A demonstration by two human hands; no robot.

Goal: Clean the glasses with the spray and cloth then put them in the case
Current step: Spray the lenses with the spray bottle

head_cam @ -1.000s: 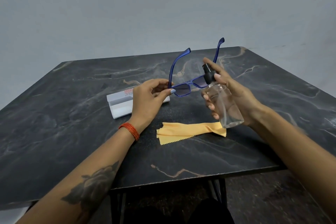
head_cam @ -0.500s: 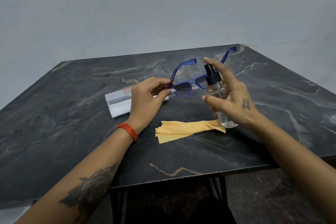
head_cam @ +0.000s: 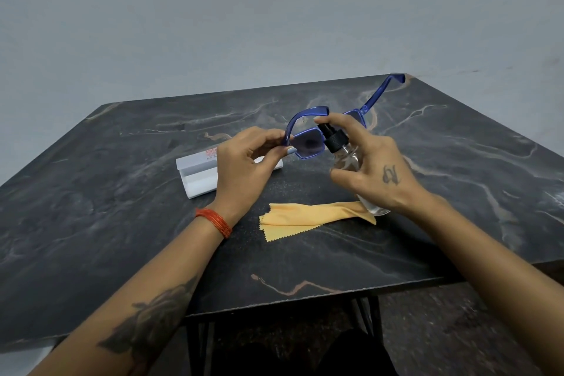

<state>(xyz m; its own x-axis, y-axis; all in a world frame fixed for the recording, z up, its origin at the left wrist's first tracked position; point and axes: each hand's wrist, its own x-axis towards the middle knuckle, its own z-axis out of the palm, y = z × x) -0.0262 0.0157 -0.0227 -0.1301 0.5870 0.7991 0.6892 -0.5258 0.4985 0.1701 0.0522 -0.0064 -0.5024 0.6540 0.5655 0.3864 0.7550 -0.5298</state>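
My left hand (head_cam: 244, 168) pinches the blue-framed glasses (head_cam: 308, 143) at the near hinge corner, thumb and fingertips curled onto the frame, and holds them up above the middle of the dark marbled counter (head_cam: 122, 223). The tinted lenses face me and both temple arms are unfolded, pointing away toward the far right corner of the counter. An orange bangle (head_cam: 215, 221) sits on that wrist.

My right hand (head_cam: 375, 171) is wrapped round a small clear spray bottle (head_cam: 348, 159) with a black pump head. The index finger lies over the top of the pump, the thumb and the other fingers curl round the glass body. The nozzle is just beside the near lens, aimed at it; whether it touches the frame I cannot tell. The bottle's base shows below my palm, above the counter and just past the right end of the cloth.

The yellow cleaning cloth (head_cam: 308, 217) lies crumpled on the counter between my two wrists, nearer the front edge than the glasses, its zigzag-cut hem toward me.

The white glasses case (head_cam: 198, 174) lies on the counter behind my left hand, toward the left side, partly hidden by that hand. It carries small red print on top that is too small to read.
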